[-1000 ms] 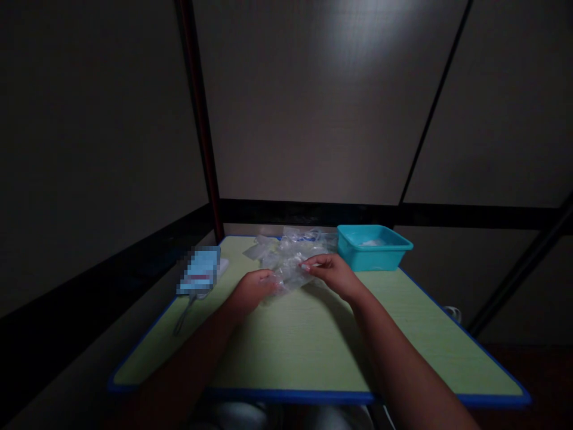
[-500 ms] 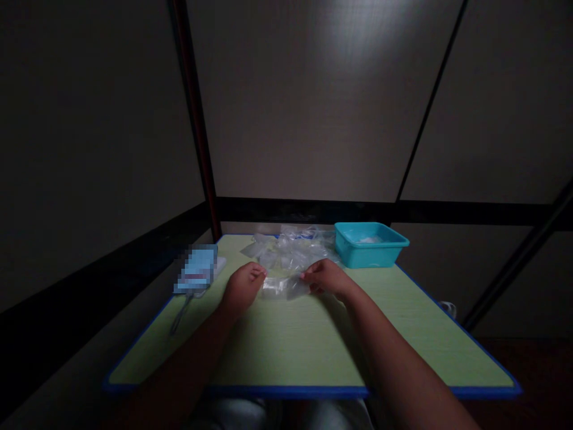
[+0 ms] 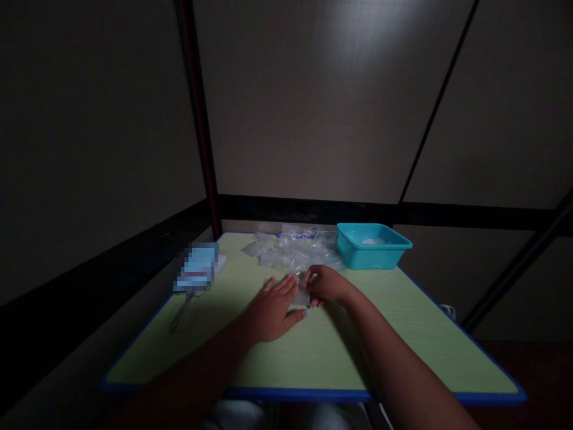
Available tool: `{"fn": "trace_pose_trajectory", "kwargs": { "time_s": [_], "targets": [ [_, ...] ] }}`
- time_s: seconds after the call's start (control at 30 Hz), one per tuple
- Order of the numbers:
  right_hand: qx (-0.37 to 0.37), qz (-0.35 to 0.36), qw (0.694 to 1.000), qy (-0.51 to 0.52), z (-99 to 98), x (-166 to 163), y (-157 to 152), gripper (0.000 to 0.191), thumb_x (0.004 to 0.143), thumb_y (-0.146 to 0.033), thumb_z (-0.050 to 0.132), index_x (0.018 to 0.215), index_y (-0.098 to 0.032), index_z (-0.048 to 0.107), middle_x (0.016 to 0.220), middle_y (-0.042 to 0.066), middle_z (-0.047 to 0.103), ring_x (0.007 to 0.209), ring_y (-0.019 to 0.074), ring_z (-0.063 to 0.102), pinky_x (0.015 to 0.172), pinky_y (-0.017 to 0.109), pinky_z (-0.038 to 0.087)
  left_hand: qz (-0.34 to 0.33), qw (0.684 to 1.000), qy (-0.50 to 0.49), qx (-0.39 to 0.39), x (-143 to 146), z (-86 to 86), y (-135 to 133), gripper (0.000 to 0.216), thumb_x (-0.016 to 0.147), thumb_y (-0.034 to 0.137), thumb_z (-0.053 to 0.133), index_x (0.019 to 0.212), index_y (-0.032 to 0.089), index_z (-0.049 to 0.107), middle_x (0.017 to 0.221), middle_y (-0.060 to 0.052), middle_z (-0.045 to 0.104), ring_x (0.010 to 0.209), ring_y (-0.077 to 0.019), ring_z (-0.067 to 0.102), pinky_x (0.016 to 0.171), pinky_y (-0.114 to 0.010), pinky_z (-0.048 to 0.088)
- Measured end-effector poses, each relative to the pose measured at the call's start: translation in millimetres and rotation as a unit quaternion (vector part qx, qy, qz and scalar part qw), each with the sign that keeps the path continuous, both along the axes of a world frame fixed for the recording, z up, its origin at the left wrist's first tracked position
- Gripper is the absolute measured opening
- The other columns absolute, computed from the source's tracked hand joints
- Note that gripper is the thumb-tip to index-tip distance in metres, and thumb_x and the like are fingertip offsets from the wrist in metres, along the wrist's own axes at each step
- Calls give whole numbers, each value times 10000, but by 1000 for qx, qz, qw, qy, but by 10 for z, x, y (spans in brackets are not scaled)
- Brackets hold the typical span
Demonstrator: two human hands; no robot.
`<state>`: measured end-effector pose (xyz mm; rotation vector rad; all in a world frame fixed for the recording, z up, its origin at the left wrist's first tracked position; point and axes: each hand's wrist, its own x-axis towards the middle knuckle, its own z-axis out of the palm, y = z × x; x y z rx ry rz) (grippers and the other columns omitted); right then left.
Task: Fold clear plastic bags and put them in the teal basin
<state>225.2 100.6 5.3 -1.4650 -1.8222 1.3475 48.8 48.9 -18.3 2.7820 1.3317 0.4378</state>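
A small clear plastic bag (image 3: 302, 295) lies on the green tabletop, partly covered by my hands. My left hand (image 3: 278, 307) rests flat over its left part, fingers stretched out and thumb apart. At the bag's right edge, my right hand (image 3: 326, 283) has its fingers curled in a pinch on the plastic. Just beyond both hands spreads a loose pile of clear plastic bags (image 3: 293, 248).
A turquoise plastic basin (image 3: 373, 257) with something whitish inside stands at the back right. On the left lies a phone-like device (image 3: 197, 269), its screen blurred out, with a strap (image 3: 181, 312). The green table (image 3: 430, 334) has a blue edge; dark panelled walls rise behind.
My left hand has gone from pinching the bag's left edge to lying flat on it, moving right. My right hand stays at the right edge.
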Motion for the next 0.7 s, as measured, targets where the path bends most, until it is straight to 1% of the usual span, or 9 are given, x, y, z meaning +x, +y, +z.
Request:
{"fn": "trace_pose_trajectory", "kwargs": {
  "time_s": [0.13, 0.27, 0.37, 0.43, 0.53, 0.7],
  "targets": [
    [-4, -7, 1000, -22, -57, -41, 12, 176, 733, -124, 525, 839, -193, 403, 376, -59, 514, 368, 152, 577, 328, 172, 420, 14, 1000, 1, 9, -11, -16, 26, 589, 877, 519, 279, 1358, 180, 279, 1435, -95, 243, 1327, -207, 175, 1059, -433, 148],
    [4, 1, 999, -36, -53, -65, -9, 226, 719, -69, 481, 876, -191, 374, 370, -57, 514, 352, 153, 565, 307, 168, 408, 76, 996, -28, 48, -10, -33, 80, 579, 884, 484, 287, 1361, 157, 265, 1437, -106, 238, 1326, -215, 178, 1058, -433, 152],
    [11, 4, 999, -43, -31, -74, -32, 246, 717, -43, 456, 890, -193, 366, 377, -48, 523, 356, 158, 562, 293, 171, 399, 113, 992, -42, 48, -16, -49, 128, 581, 878, 482, 314, 1346, 139, 288, 1421, -123, 274, 1309, -224, 230, 1051, -444, 168],
    [8, 2, 999, -50, -19, -80, -43, 262, 714, -31, 452, 901, -192, 364, 383, -46, 525, 362, 161, 565, 294, 174, 403, 110, 992, -40, 36, -24, -58, 147, 565, 870, 483, 341, 1327, 152, 322, 1396, -118, 333, 1292, -221, 273, 1048, -454, 171],
    [0, -2, 998, -56, -11, -88, -46, 281, 714, -22, 448, 926, -185, 360, 396, -46, 529, 357, 156, 562, 298, 176, 410, 83, 995, -40, 23, -34, -63, 142, 506, 871, 467, 356, 1295, 191, 368, 1352, -90, 413, 1272, -208, 314, 1048, -457, 171],
    [5, -2, 998, -63, -19, -84, -30, 277, 720, -22, 442, 941, -173, 370, 381, -46, 516, 360, 162, 564, 296, 176, 407, 55, 998, -21, 15, -49, -70, 78, 458, 890, 453, 314, 1270, 215, 407, 1360, -70, 404, 1276, -189, 308, 1043, -454, 189]
  ]
}}
